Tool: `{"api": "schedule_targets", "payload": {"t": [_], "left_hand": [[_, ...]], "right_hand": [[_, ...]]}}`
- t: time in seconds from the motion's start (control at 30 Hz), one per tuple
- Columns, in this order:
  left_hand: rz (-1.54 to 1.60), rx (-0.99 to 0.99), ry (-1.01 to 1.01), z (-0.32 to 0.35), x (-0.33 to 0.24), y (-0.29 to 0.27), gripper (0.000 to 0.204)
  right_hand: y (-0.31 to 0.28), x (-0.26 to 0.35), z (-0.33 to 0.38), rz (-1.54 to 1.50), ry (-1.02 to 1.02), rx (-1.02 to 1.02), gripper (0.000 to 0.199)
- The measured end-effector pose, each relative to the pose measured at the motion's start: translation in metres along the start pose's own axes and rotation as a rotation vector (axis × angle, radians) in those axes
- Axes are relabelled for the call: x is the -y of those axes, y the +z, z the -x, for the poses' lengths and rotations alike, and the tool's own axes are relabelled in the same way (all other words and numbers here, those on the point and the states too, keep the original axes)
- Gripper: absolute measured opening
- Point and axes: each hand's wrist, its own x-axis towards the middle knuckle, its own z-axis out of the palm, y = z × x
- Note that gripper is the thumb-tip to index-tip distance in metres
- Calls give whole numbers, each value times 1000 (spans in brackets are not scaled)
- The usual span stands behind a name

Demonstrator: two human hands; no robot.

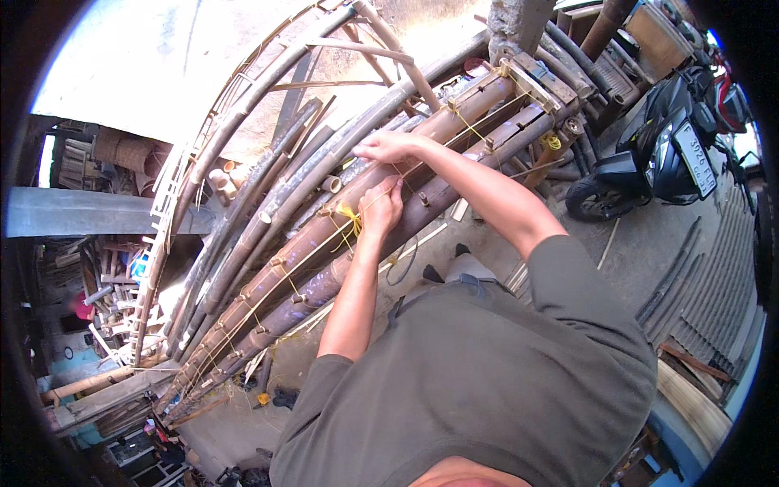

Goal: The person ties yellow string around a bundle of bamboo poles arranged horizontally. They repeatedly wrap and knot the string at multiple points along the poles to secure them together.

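Two long dark bamboo poles (320, 280) lie side by side, with short pegs and thin cords along them. Over the middle of the poles, my left hand (380, 206) is closed in a fist, the thumb uppermost, around a thin cord (403, 171). Just left of that fist, a knotted bunch of yellow cord (350, 217) sits on the upper pole. My right hand (386, 148) reaches across both poles and is held slightly farther out than the left. Its fingers are bent together; what they pinch, if anything, is too small to make out.
A wooden crosspiece (531, 85) caps the poles' far right end near a concrete post (517, 28). More bamboo poles (304, 191) and a curved bamboo frame (213, 130) stand beyond. A parked motorcycle (649, 166) is at right, with corrugated sheets (706, 300) on the ground nearby.
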Motion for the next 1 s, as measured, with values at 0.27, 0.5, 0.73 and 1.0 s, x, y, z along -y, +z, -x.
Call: {"api": "schedule_targets", "payload": {"t": [0.27,0.5,0.73,1.0], "left_hand": [[179,42,-60,1,6,-4,23],[655,-144,-123,-103,-5,-47,23],[-81,-133,-226,-141,76,19,34],[34,-23,-172,-9,122,-119,36]], "right_hand": [[108,8,190,143,41,30,42],[26,121,192,-111,71,52,41],[109,19,209,575,157,38,31],[204,107,186,126,82,-189,34]]}}
